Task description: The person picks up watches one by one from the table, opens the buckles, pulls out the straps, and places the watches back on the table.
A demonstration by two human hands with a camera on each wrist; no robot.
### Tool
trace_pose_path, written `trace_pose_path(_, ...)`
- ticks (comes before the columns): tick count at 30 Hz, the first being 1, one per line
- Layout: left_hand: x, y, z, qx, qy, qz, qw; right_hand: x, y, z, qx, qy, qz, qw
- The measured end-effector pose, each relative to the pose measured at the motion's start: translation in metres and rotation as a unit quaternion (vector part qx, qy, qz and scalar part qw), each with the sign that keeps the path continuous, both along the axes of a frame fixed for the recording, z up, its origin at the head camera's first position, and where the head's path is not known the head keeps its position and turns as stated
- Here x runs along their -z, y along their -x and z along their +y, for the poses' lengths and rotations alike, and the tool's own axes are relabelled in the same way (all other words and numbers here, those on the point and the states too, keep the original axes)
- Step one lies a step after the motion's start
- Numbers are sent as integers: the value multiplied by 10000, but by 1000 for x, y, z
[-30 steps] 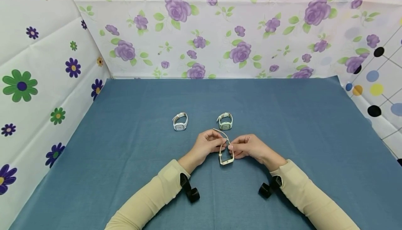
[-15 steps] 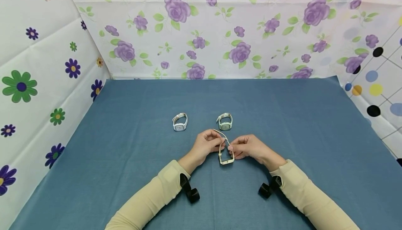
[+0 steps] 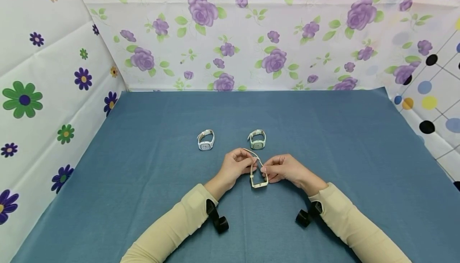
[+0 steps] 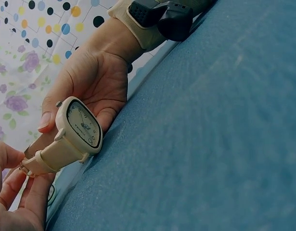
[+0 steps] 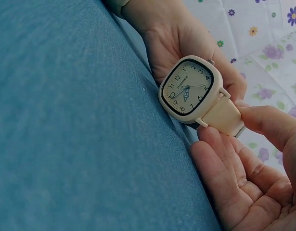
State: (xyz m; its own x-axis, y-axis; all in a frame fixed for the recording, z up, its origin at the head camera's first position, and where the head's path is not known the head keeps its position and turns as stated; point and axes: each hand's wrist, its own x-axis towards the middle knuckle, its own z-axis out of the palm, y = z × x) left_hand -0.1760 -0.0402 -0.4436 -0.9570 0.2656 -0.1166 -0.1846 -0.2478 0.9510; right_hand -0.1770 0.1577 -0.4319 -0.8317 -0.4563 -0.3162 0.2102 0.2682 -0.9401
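Observation:
A cream wristwatch (image 3: 260,185) stands on its side, its strap looped up and back between both hands. My left hand (image 3: 235,165) pinches the strap near the buckle, where the two ends cross; a loose strap end sticks out beyond these fingers. With thumb and fingers, my right hand (image 3: 287,169) pinches the other side of the strap, close to the case. The left wrist view shows the buckle end of the strap (image 4: 46,159) at the left fingertips. In the right wrist view the square dial (image 5: 188,91) with black numerals faces the camera.
Behind the hands, a white wristwatch (image 3: 205,146) and a pale green wristwatch (image 3: 258,145) stand buckled on the blue cloth (image 3: 161,127). The green one is just beyond the held strap. Flower-printed sheets (image 3: 161,47) hang behind and at the left. Black wrist cameras (image 3: 221,224) sit at both cuffs.
The left fingers have shifted very slightly on the strap. Both hands keep their grip, and the other two watches stay put.

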Motion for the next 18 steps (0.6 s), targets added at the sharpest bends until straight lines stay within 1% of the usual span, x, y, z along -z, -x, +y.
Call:
trace_pose_path(4, 0, 0, 1, -90, -3, 4, 10000, -1, 0, 0, -41, -51, 42, 10000)
trace_pose_path(6, 0, 1, 1, -111, -7, 64, 9999, -1, -1, 0, -54, -93, 75, 9999)
trace_pose_path(11, 1, 1, 0, -180, -64, 41, 9998, -3, -1, 0, -82, -124, 121, 9998)
trace_pose_path(13, 1, 1, 1, -245, -104, -39, 9996, -3, -2, 0, -105, -114, 132, 9998)
trace_pose_path(18, 1, 0, 0, -400, -200, -34, 9990, -4, -2, 0, -130, -128, 144, 9997)
